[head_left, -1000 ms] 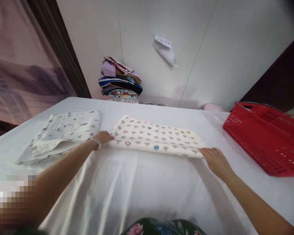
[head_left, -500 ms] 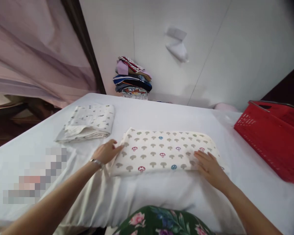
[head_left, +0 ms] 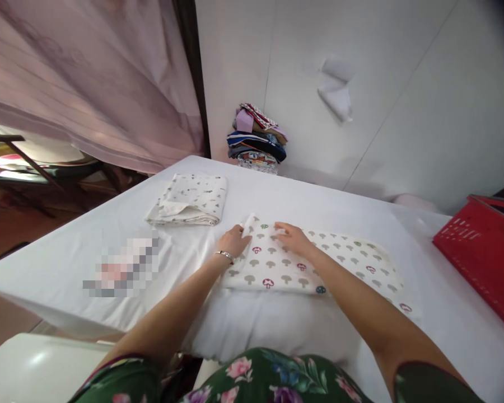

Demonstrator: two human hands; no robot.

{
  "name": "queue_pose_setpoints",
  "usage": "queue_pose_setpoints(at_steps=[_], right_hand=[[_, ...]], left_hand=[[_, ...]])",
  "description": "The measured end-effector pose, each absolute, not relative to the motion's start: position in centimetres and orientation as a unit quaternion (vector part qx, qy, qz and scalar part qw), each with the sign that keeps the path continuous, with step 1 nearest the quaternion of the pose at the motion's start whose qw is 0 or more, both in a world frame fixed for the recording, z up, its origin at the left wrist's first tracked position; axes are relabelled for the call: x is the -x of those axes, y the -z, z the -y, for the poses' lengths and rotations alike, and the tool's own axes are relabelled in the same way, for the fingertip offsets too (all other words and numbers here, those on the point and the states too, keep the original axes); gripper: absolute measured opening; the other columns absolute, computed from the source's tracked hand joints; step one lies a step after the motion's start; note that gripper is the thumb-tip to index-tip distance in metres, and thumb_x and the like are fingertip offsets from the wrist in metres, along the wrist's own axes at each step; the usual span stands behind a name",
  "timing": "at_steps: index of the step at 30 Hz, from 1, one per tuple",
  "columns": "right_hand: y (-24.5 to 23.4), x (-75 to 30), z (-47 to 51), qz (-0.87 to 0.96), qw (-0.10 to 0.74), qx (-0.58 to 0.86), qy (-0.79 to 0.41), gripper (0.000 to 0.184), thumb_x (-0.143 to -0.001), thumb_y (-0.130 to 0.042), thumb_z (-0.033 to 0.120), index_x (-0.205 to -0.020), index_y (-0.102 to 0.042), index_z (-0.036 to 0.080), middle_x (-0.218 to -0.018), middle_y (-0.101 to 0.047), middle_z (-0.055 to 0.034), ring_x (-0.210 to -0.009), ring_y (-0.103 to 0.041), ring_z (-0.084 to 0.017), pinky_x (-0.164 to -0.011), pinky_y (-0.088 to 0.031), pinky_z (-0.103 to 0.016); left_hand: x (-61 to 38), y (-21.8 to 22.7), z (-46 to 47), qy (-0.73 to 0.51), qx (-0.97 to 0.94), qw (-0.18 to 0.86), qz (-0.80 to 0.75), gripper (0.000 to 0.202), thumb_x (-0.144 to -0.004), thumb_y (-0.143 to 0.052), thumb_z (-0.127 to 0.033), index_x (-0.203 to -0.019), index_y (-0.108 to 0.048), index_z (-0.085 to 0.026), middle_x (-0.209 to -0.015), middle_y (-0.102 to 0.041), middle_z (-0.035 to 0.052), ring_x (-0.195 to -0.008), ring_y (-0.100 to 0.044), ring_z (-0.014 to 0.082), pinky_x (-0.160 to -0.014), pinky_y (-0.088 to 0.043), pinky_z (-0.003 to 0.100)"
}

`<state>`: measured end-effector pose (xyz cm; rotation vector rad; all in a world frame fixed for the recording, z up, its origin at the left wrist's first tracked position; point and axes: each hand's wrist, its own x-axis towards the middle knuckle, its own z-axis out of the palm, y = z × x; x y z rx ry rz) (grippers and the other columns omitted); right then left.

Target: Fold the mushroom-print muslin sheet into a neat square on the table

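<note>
A white cloth printed with grey and coloured mushrooms (head_left: 285,279) lies folded into a long rectangle in front of me. At its left edge rests my left hand (head_left: 233,243), thumb and fingers apart, with a bracelet on the wrist. My right hand (head_left: 294,239) reaches across the cloth and touches its upper left part, fingers stretched out. My right forearm covers some of the cloth's middle. Beyond my left hand sits a second folded white cloth with small dark prints (head_left: 193,198).
A white sheet covers the table (head_left: 269,196). To the right stands a red plastic basket (head_left: 479,252). A stack of folded clothes (head_left: 258,140) is by the wall, past the far edge. A blurred-out item (head_left: 124,268) lies at left, near a white chair or stool (head_left: 42,364).
My right hand has moved left along the mushroom cloth, from its right end to near my left hand. The view has turned left, bringing the white seat into sight.
</note>
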<state>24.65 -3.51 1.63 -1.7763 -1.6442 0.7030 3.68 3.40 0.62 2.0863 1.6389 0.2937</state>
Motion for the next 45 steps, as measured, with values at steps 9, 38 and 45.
queue_pose_setpoints(at_steps=[9,38,45], right_hand=[[-0.8,-21.1,-6.9,0.630,0.264,0.643,-0.347,0.066,-0.062,-0.058,0.011,-0.127,-0.052,0.019,-0.121,-0.059,-0.0050,-0.104,-0.056,-0.020,-0.092,-0.042,-0.029],[-9.1,-23.4,-4.9,0.643,0.129,0.468,-0.593,0.031,-0.057,-0.074,0.021,-0.088,-0.073,0.016,-0.084,-0.070,-0.0016,-0.081,-0.061,-0.015,-0.080,-0.043,-0.026],[-9.1,-22.3,-5.2,0.659,0.083,0.425,-0.614,0.032,-0.060,-0.073,0.020,-0.091,-0.073,0.016,-0.087,-0.071,-0.0012,-0.082,-0.061,-0.015,-0.079,-0.043,-0.024]], left_hand=[[-3.7,0.5,-2.9,-0.142,-0.760,0.265,-0.576,0.032,-0.079,-0.048,-0.043,-0.101,-0.058,-0.023,-0.094,-0.068,0.0074,-0.087,-0.063,0.0237,-0.068,-0.041,0.031],[-2.7,0.6,-7.6,-0.102,-0.775,0.243,-0.575,0.038,-0.074,-0.050,-0.053,-0.087,-0.063,-0.019,-0.107,-0.063,0.0140,-0.097,-0.059,0.0273,-0.078,-0.042,0.034],[-3.9,0.7,-7.6,-0.226,-0.726,0.382,-0.526,0.015,-0.072,-0.056,-0.034,-0.071,-0.050,-0.020,-0.069,-0.061,0.0016,-0.068,-0.058,0.0168,-0.061,-0.041,0.027]])
